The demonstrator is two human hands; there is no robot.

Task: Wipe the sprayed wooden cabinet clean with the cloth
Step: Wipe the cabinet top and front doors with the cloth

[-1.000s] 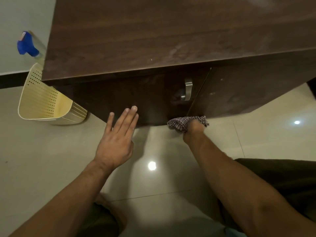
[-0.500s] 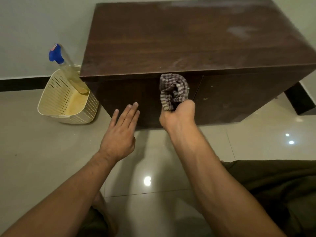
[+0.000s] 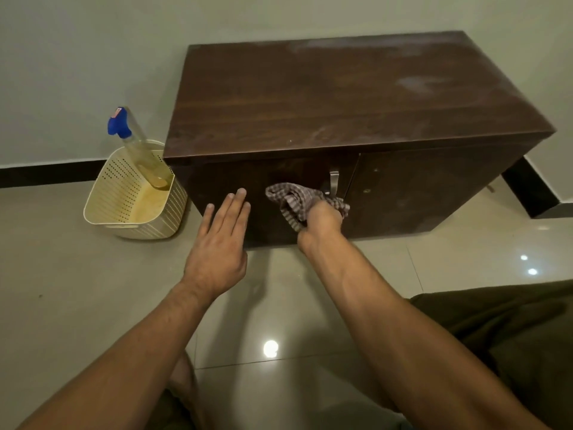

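Task's thing: the checked cloth [image 3: 291, 201] was bunched up and pressed on the front of the wooden cabinet [image 3: 335, 100], just left of the metal handle [image 3: 334, 183].
Grip: the right hand [image 3: 321, 223] had its fingers curled round the cloth, grasping it.
Other side: the left hand [image 3: 221, 240] was released, fingers straight, at the left door [image 3: 217, 181]; I could not tell if it touched.
Done and left: about halfway, I judged. The front was in work, but pale hazy patches lay on the top's far part.
Surface and room: glossy tiled floor [image 3: 62, 274], plain wall [image 3: 77, 57]; a spray bottle [image 3: 136, 144] leaned in a cream basket [image 3: 124, 209] just beside the cabinet.
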